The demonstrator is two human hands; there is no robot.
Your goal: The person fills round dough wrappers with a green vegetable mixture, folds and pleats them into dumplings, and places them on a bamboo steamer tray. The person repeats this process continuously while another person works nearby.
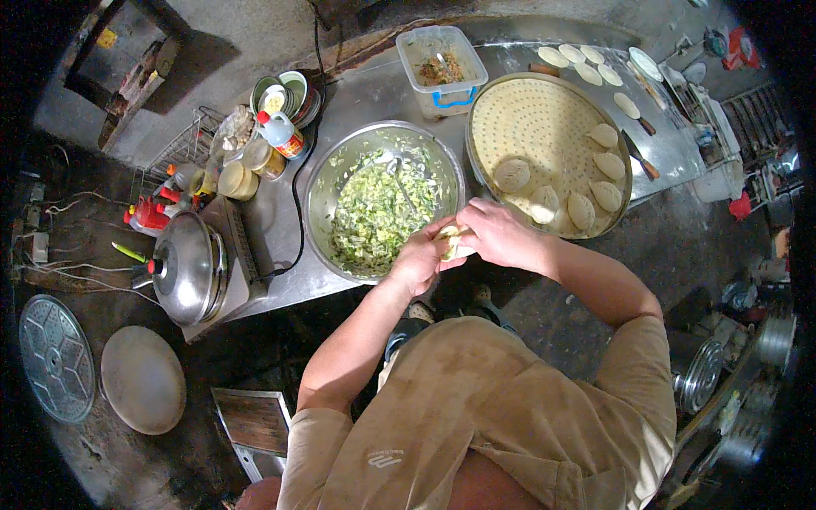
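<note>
My left hand (417,258) cups a partly folded dough wrapper (456,247) with green filling showing in it. The fingers of my right hand (494,233) pinch the wrapper's edge from the other side. Both hands are just over the near right rim of a large steel bowl (319,220) of chopped green vegetable filling (376,210), where a metal spoon (403,185) rests. To the right stands a round perforated steamer tray (529,115) with several pleated dumplings (581,211) along its near and right sides.
Flat dough wrappers (588,73) lie at the counter's back right, near a knife (639,155). A plastic tub (440,95) with filling stands behind the bowl. Jars (264,159), a bottle (280,134) and a lidded steel pan (185,268) are at the left; a black cable (298,210) crosses the counter.
</note>
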